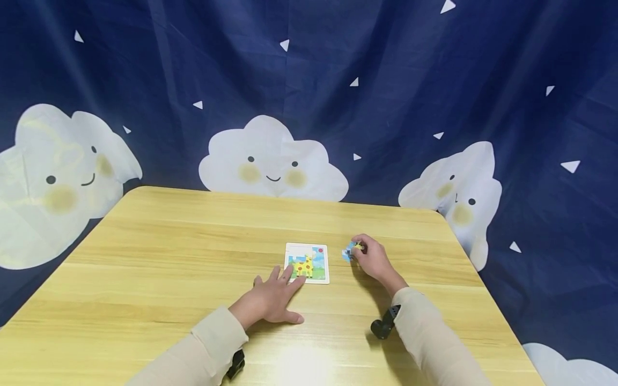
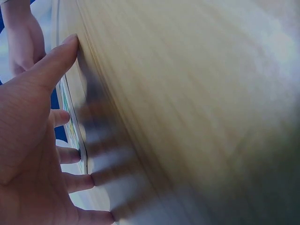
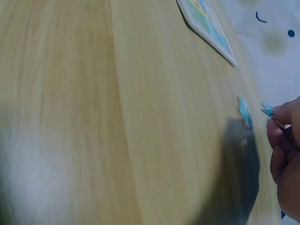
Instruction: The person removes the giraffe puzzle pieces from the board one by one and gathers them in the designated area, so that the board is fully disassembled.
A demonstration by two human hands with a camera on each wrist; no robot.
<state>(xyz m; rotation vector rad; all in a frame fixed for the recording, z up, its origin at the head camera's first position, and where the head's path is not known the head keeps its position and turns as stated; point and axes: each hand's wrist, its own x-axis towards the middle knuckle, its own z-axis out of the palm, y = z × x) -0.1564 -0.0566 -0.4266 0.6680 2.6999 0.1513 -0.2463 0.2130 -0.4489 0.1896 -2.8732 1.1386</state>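
Observation:
A square jigsaw puzzle (image 1: 316,271) with a giraffe picture and a white frame lies on the table (image 1: 193,241). A white, unfilled patch shows at its upper left. My left hand (image 1: 272,299) is spread, its fingertips at the puzzle's lower left edge and the thumb stretched out over the table. To the right of the puzzle, my right hand (image 1: 374,261) pinches a small blue and yellow puzzle piece (image 3: 267,110) between thumb and fingers, raised off the table. Another light blue puzzle piece (image 3: 243,111) lies on the wood just beneath that hand.
A dark blue curtain (image 1: 386,118) with smiling white clouds and small triangles hangs behind the table's far edge. Both forearms wear beige sleeves (image 1: 434,332), with a black wrist camera (image 1: 384,323) below the right cuff.

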